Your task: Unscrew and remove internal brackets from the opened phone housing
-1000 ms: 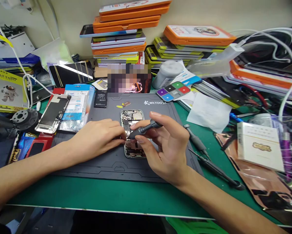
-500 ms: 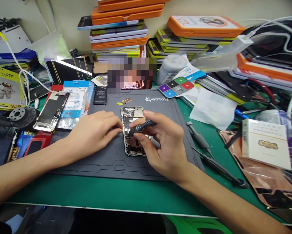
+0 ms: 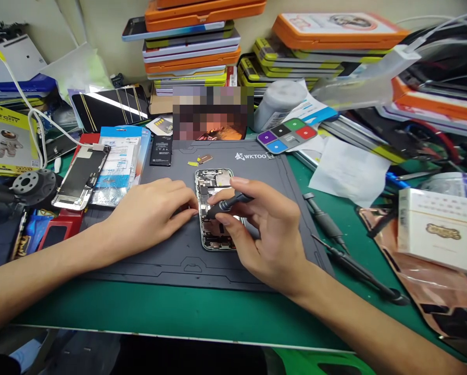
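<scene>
Center of frame: 1 screwdriver [image 3: 229, 203] gripped by right hand [image 3: 270, 226] over opened phone [image 3: 213, 229] | left hand [image 3: 157, 211], fingers narrowly parted, positioned beside phone

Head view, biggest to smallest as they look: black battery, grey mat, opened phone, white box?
1. Grey mat
2. White box
3. Opened phone, partly covered by the right hand
4. Black battery
</scene>
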The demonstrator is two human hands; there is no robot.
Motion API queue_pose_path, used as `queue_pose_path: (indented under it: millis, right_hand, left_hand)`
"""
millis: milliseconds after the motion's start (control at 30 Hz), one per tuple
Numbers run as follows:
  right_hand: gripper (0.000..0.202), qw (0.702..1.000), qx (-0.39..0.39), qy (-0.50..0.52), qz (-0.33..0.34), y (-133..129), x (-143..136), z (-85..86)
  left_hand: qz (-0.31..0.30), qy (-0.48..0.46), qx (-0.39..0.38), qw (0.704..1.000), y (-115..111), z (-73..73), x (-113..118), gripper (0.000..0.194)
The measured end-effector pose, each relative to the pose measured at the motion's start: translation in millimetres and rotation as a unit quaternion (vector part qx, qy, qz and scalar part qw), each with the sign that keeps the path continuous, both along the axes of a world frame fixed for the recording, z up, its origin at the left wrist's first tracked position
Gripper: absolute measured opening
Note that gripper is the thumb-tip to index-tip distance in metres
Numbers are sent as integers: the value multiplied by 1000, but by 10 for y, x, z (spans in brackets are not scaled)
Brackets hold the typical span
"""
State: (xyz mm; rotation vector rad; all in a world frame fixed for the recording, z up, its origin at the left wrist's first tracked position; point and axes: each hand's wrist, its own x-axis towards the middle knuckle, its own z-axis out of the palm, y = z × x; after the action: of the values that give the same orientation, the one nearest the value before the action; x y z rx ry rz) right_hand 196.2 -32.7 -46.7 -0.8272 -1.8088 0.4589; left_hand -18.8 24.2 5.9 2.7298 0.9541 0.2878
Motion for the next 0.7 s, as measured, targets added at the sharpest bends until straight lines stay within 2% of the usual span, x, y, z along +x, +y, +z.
queue_pose_path:
  millis: [167,333,700]
  right_hand:
    - [71,1000,0,29,6,3,-5,10]
    - [66,1000,-8,2,1,3,-2,2]
    - [76,1000,-8,-17,13,-15,12,-6]
  left_hand:
    - [-10,-5,-5,1000,-1,-13,-11,8]
    - [-13,-2,-4,1000,3,-28,-11,10]
    - [-13,7,6,1000,-7,-41,-16,8]
